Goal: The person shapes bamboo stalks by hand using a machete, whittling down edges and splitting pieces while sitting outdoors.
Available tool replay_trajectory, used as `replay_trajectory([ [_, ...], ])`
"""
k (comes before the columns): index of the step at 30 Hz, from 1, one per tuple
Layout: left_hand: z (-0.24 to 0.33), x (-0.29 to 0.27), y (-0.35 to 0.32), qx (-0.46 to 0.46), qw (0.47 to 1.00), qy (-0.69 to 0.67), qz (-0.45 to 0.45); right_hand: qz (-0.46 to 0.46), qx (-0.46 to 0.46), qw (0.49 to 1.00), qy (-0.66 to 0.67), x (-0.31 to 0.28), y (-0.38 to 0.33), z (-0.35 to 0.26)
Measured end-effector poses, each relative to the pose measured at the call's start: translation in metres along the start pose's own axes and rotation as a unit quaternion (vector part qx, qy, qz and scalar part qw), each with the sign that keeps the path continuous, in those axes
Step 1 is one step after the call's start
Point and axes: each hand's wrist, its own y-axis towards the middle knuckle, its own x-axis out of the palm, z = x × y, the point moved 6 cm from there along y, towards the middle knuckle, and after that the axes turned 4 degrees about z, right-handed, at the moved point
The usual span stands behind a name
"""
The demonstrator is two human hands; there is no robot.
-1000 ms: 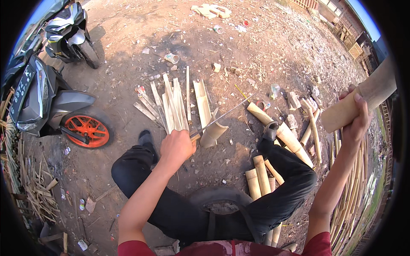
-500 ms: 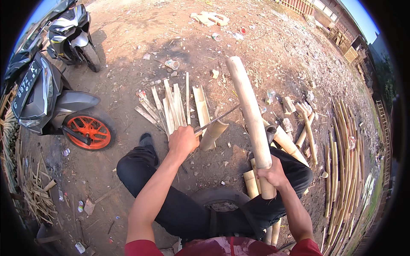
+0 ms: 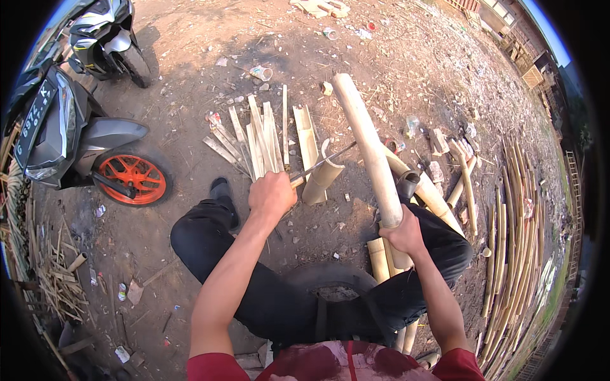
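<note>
Your right hand (image 3: pixel 401 233) grips a long bamboo pole (image 3: pixel 366 144), tilted, rising away over your right knee. Your left hand (image 3: pixel 272 195) is clenched on a knife (image 3: pixel 321 166), blade touching a short bamboo piece (image 3: pixel 323 181). Split slats (image 3: pixel 260 134) lie beyond.

Pale tan bamboo pole (image 3: pixel 368 146), orange scooter wheel (image 3: pixel 132 179), black trousers (image 3: pixel 279 298), red shirt (image 3: pixel 330 365).

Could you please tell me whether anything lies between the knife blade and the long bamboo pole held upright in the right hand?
Nothing visible does: the thin metal knife blade in the left hand reaches nearly to the long pale bamboo pole held by the right hand; a short bamboo piece lies below it.
</note>
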Motion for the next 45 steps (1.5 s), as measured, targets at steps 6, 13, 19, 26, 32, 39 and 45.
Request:
replay_trajectory([
  [6, -0.008, 0.017, 0.019, 0.004, 0.998, -0.041, 0.048, 0.024, -0.028, 0.968, 0.248, -0.088, 0.012, -0.039],
  [13, -0.003, 0.027, 0.01, 0.001, 0.997, -0.068, 0.038, 0.276, -0.325, 0.807, 0.408, -0.282, -0.006, -0.153],
  [19, -0.001, 0.036, 0.007, 0.02, 0.999, -0.026, 0.02, -0.015, 0.016, 0.999, -0.041, 0.002, 0.032, -0.015],
  [26, -0.038, 0.05, 0.013, -0.044, 0.995, -0.082, 0.038, -0.028, -0.058, 0.997, 0.047, -0.017, 0.025, -0.037],
  [32, -0.022, 0.056, 0.014, -0.005, 0.997, -0.067, 0.045, -0.246, 0.123, 0.928, 0.252, 0.026, 0.017, 0.004],
  [39, -0.023, 0.051, 0.015, -0.006, 0.997, -0.07, 0.014, -0.023, -0.02, 0.985, 0.172, -0.038, 0.041, -0.039],
  [45, -0.022, 0.057, 0.016, -0.016, 0.996, -0.082, 0.01, 0.245, -0.257, 0.9, 0.252, -0.293, 0.05, -0.174],
])
